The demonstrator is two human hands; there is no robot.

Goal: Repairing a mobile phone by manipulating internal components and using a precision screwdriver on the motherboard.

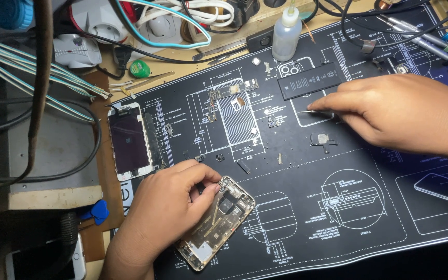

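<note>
While the opened phone housing (216,223) is steadied on the black repair mat (338,218) by the left hand (164,207), its fingers curled around the upper edge so the gutted frame cannot slide, fine tweezers (315,112) are pinched shut in the right hand (400,111). Just beyond those fingertips lies the removed battery (309,80); tiny screws (281,141) are scattered between both hands.
</note>
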